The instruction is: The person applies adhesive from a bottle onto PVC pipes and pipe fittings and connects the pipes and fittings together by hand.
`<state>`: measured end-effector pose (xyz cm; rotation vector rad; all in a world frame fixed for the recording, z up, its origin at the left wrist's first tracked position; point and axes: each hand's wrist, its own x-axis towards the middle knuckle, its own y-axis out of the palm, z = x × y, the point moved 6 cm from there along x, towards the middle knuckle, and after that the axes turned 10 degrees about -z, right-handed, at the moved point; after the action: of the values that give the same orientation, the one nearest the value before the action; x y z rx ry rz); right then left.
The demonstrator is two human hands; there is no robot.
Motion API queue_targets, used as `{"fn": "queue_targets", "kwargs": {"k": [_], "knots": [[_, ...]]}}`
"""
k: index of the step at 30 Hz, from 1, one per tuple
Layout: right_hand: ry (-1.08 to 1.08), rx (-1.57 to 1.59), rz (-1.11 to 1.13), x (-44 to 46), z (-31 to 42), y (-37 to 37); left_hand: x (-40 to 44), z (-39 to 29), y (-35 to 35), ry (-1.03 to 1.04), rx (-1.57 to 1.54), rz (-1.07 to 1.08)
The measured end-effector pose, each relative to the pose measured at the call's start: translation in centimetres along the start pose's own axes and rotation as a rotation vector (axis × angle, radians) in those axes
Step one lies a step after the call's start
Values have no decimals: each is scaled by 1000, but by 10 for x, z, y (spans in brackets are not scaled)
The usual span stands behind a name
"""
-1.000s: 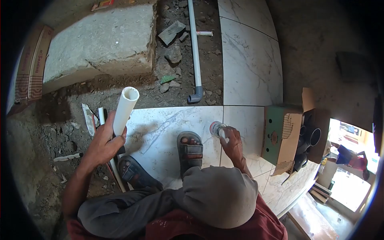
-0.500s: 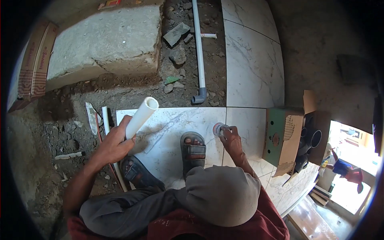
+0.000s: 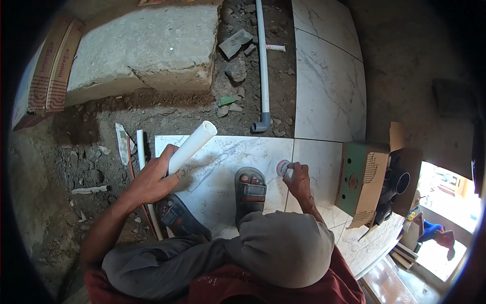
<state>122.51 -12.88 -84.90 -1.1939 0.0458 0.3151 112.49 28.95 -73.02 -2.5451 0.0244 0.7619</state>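
My left hand [image 3: 156,178] is wrapped around a white plastic pipe [image 3: 193,147], which slants up to the right with its open end facing away from me. Low over the white marbled tiles, my right hand [image 3: 298,178] has its fingers closed on a small round can [image 3: 283,168] with red and pale markings. Whether the can rests on the tile or is lifted, I cannot tell. Between my hands, a sandalled foot [image 3: 250,188] stands on the tile. Ahead, a longer grey-white pipe [image 3: 262,66] lies on the dirt, ending in a grey elbow fitting [image 3: 261,123].
At the right stands an open cardboard box [image 3: 362,177] with black pipe fittings [image 3: 400,183]. A concrete slab [image 3: 147,48] with rubble beside it lies ahead left, and tile boxes [image 3: 53,71] lean at far left. Another thin pipe [image 3: 140,147] lies by my left hand. Another person [image 3: 438,234] is at far right.
The scene has shifted slightly right in view. The pipe in my left hand leans further to the right. My right hand stays closed on the can.
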Motion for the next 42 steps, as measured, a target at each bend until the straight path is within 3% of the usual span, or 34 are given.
{"fn": "queue_targets", "kwargs": {"k": [6,12,15,16,17,21,24,26,27,29,32,39,42], "knots": [[-222,162,-39,-1,-7,-13,3,3,1,1,-21,10],[-185,-21,-56,-3,3,-6,7,-1,0,18,-63,-1],[-310,125,-148,-3,12,-19,6,4,-5,50,-99,-95],[-178,156,-134,-4,8,-21,6,5,-10,81,-115,-159],[-184,166,-129,-5,13,-23,6,8,-14,73,-108,-167],[-77,191,-241,-15,4,-31,8,8,-25,28,-473,-263],[164,224,-282,-24,-16,-41,12,20,-26,6,-753,-376],[414,561,-312,-28,-29,-41,18,21,-26,26,-936,-385],[417,555,-321,-29,-37,-40,19,21,-27,4,-994,-411],[634,982,-312,-36,-61,-23,21,24,-29,-36,-1046,-419],[821,1236,-316,-43,-70,-17,23,33,-31,-94,-1132,-433],[914,1609,-209,-43,-77,-10,22,71,-35,-223,-1237,-480],[759,1840,-39,-22,-54,-19,12,93,-46,-332,-1203,-591]]}}
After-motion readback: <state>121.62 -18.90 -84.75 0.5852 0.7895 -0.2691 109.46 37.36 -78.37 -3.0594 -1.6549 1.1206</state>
